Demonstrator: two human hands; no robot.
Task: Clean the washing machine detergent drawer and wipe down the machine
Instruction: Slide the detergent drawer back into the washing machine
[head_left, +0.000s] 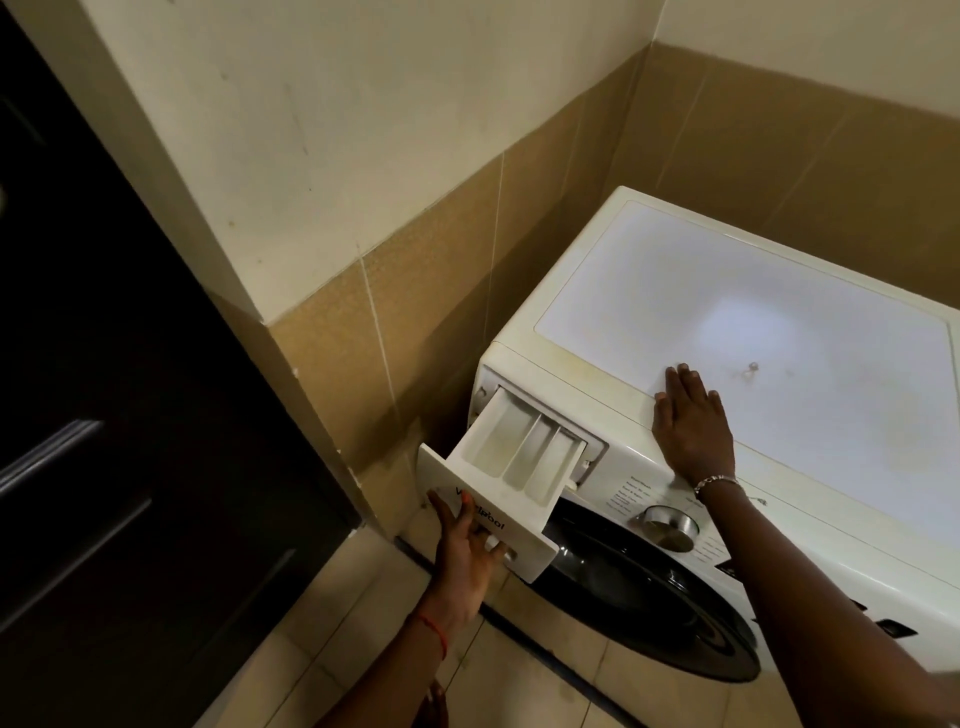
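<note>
We see the washer top (753, 332) as smooth glossy white, its edge yellowed plastic; the drawer (519, 452) is matt white plastic, stained yellowish inside. We read the dial (670, 527) as brushed metal, the porthole (649, 597) as dark and glossy. Wall tiles (441, 291) look tan and finely speckled, floor tiles (337, 623) beige and smooth, the door (104, 415) dark with slight sheen.

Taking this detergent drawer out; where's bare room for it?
The washing machine top is mostly bare beyond the right hand, back to the tiled wall. Floor tiles below the left hand are free. Tight between detergent drawer and wall.
</note>
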